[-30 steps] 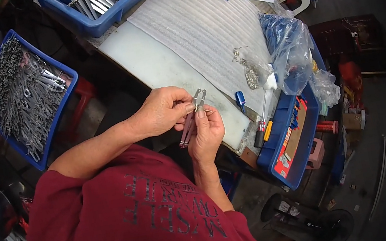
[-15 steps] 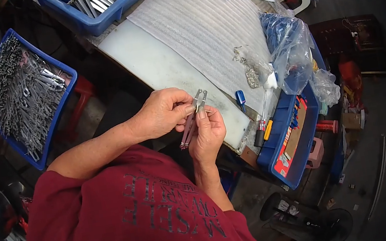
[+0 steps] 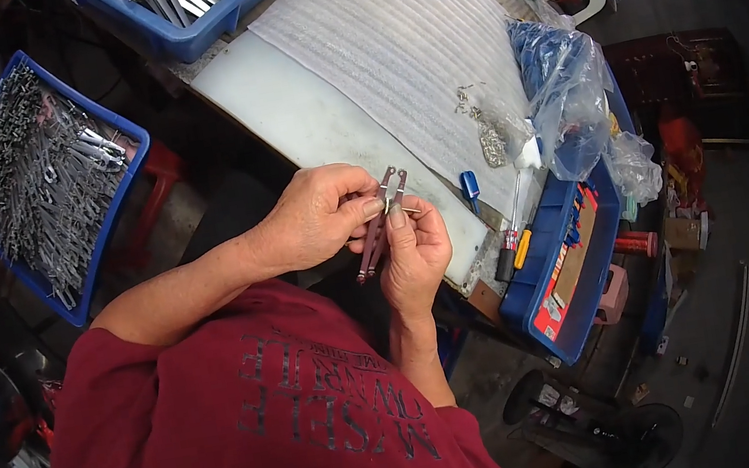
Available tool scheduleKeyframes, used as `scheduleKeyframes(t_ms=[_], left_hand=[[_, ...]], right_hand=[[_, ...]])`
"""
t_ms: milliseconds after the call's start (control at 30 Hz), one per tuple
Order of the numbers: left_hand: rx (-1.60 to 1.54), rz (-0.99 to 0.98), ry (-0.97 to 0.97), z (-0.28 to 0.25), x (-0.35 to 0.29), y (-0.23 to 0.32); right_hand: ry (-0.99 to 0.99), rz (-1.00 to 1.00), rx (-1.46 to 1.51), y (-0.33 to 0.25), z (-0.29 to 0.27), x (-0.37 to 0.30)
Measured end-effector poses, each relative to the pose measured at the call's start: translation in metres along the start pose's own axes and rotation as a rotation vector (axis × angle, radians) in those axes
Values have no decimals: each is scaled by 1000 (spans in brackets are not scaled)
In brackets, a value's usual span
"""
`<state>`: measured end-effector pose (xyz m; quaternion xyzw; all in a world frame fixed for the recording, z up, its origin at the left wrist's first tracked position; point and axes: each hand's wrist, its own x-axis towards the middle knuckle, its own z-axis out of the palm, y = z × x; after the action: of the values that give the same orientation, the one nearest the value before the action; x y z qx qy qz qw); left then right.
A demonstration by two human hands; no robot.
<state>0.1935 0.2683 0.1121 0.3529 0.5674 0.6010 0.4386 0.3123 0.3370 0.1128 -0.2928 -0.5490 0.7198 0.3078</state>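
My left hand (image 3: 313, 216) and my right hand (image 3: 413, 259) meet just off the near edge of the workbench. Between them they pinch a slim metal linkage (image 3: 372, 249), two narrow bars lying side by side with small rounded ends. Thumb and fingers of the left hand close on its middle from the left. My right thumb presses on it from the right, and a thin, pale pin-like piece (image 3: 412, 209) shows by the right fingers. The fingers hide the middle of the bars, so I cannot tell how they are joined.
Left of me, a blue bin (image 3: 91, 100) holds many similar metal linkages (image 3: 54, 192). Foam sheet (image 3: 384, 46) covers much of the bench, with small metal parts (image 3: 490, 142) and screwdrivers (image 3: 524, 249) at right. A blue tray (image 3: 514, 310) sits at the bench's right edge.
My right hand has shifted slightly right and down. The linkage has turned a little in my fingers, its upper ends now looking darker and reddish. My left hand is nearly still.
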Motion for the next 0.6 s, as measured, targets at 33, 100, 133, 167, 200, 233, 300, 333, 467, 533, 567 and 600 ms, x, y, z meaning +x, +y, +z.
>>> scheduleKeyframes(t_ms=[33, 100, 133, 167, 200, 233, 300, 333, 467, 533, 567, 600], left_hand=[[0, -6, -6, 0, 0, 1], [-16, -38, -11, 1, -1, 6], [-33, -70, -14, 1, -1, 8], [-33, -70, -13, 2, -2, 9], [-16, -21, 10, 3, -3, 10], [2, 27, 31, 3, -4, 11], [66, 77, 63, 5, -5, 8], [129, 126, 97, 6, -5, 7], [133, 139, 100, 7, -5, 7], [161, 181, 122, 8, -6, 7], [161, 182, 121, 8, -6, 7], [180, 197, 131, 8, -6, 7]], right_hand=[[-10, -4, -15, 0, -1, 0], [-21, -8, -30, 0, -1, 0], [-20, -13, -16, -1, 0, 0], [-19, -16, -3, -1, 1, -1], [-20, -16, -3, -2, 1, -1], [-25, -7, -4, -3, 1, -2], [-30, 2, -5, -3, 0, -2], [-34, 3, -4, -2, -2, -2], [-46, 22, 22, -4, -3, -3], [-44, 6, 18, -4, -2, -4], [-42, -10, 15, -4, -1, -4], [-42, -10, 15, -4, -1, -4]])
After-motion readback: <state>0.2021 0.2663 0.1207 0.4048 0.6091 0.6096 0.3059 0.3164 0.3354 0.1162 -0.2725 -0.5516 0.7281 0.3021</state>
